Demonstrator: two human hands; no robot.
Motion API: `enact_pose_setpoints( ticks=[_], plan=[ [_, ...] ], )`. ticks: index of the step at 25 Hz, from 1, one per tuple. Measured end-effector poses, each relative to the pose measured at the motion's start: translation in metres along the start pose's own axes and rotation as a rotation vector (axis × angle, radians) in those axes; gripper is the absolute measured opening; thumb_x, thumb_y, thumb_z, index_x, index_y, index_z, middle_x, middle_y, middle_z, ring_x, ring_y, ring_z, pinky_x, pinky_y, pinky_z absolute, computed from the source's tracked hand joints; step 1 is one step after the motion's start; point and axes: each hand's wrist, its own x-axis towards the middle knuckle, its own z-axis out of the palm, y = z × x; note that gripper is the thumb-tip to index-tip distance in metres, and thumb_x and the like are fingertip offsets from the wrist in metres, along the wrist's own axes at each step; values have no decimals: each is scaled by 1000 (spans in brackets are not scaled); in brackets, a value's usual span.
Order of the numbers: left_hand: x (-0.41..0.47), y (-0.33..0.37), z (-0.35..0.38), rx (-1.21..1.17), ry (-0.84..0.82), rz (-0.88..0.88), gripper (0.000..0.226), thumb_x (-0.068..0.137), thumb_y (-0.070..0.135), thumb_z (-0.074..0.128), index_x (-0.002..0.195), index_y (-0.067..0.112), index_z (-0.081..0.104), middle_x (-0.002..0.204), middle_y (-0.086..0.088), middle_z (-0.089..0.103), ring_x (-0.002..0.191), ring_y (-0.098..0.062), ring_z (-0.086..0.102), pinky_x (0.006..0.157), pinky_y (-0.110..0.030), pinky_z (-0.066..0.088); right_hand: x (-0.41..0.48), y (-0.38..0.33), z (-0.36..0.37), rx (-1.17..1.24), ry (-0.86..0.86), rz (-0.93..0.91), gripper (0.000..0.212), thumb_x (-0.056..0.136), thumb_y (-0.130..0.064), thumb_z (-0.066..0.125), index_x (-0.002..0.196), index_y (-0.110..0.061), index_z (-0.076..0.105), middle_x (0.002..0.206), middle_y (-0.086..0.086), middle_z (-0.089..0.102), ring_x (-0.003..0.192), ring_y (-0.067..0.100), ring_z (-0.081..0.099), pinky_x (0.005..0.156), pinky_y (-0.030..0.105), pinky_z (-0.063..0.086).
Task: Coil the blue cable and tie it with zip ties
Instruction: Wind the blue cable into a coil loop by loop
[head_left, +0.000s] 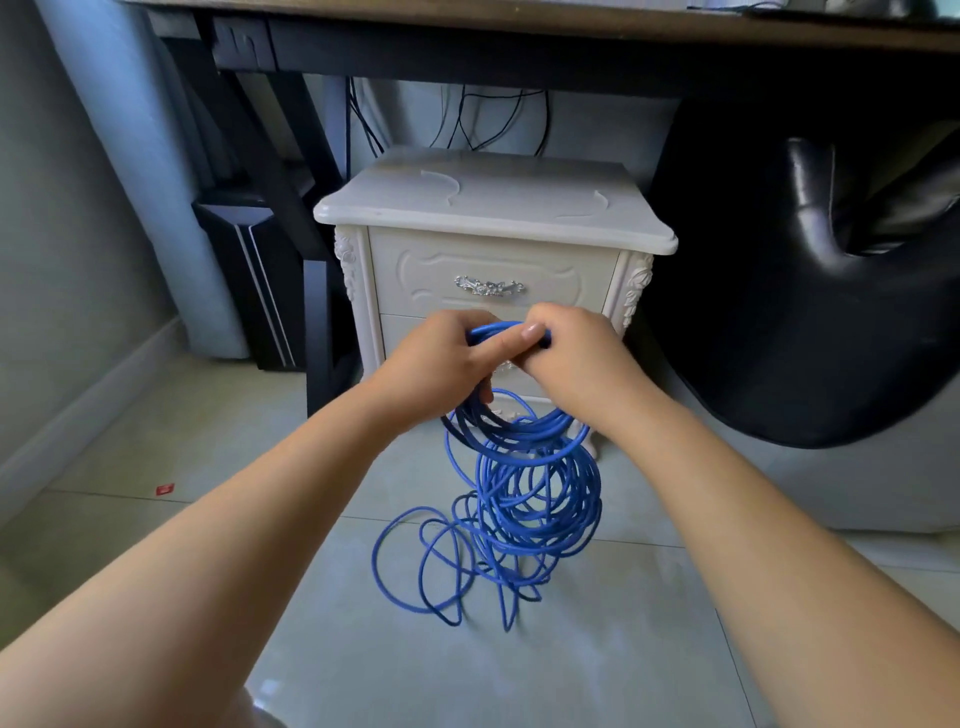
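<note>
Head view, both hands (519, 358) gripping blue cable (524, 488), loops dangling below

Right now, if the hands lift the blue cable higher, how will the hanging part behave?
Probably floppy: the blue cable sags in loose loops below the left hand and right hand. Likely to tangle, since the lower loops overlap untidily on the floor. Seemingly somewhat springy: the loops hold round shapes rather than collapsing.

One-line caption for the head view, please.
Left hand and right hand grip a blue cable before a white nightstand, loose loops trailing onto the floor.
</note>
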Motion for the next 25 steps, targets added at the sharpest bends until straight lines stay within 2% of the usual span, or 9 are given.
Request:
enact_pose_setpoints(
  ticks=[2,4,7,10,12,16,21,23,25],
  plan=[
    [1,0,-1,-53,33,47,35,95,43,57,81,11,64,52,1,49,42,-9,45,51,-30,46,-1,-5,-3,173,6,42,13,85,-23,65,85,-22,52,70,-3,55,56,14,47,52,28,37],
    [1,2,1,-240,55,69,34,97,36,56,88,5,67,52,5,40,44,-11,38,53,-36,47,0,-7,-7,480,-2,104,25,82,-16,70,99,-23,54,74,-2,59,52,12,46,52,26,40],
    [1,9,-1,-513,112,18,34,100,33,52,77,8,57,50,9,31,43,-10,28,47,-25,39,0,1,-14,969,-158,179,24,86,-11,67,109,-9,59,69,6,56,54,15,53,59,30,49],
    [3,12,-10,-705,140,-41,36,101,38,48,73,15,46,51,8,25,46,-11,22,46,-22,32,-7,17,-11,1121,-423,295,26,83,-31,65,94,-8,64,82,9,67,83,26,66,87,42,53],
    [2,11,-13,-719,139,-56,38,101,41,48,73,15,46,52,8,24,47,-12,21,47,-22,32,-11,17,-6,1199,-456,272,20,82,-29,66,82,-10,64,87,14,70,89,30,66,93,45,50],
    [2,14,-15,-754,135,-101,40,99,45,48,75,13,48,56,5,22,47,-11,23,47,-22,35,-10,2,-8,1275,-230,241,14,88,-19,61,80,-8,59,64,7,62,63,23,63,69,34,53],
    [3,11,-13,-657,82,-84,38,101,45,44,78,15,45,58,6,28,49,-12,30,53,-25,43,-7,-12,-4,1476,-167,228,28,95,-26,56,68,-18,52,56,-2,36,50,12,39,53,24,46],
    [1,9,-11,-619,43,-55,36,102,45,42,81,15,47,61,3,39,53,-12,43,58,-25,46,-3,-13,-5,1499,-143,208,28,93,-31,56,68,-19,48,52,-6,30,45,8,32,47,20,42],
    [-1,4,-16,-648,-65,-63,44,96,56,43,93,14,57,76,1,61,71,-13,64,70,-27,52,1,-10,-10,1504,-109,206,29,94,-32,55,69,-20,45,48,-9,27,41,5,26,40,16,33]
  ],
)
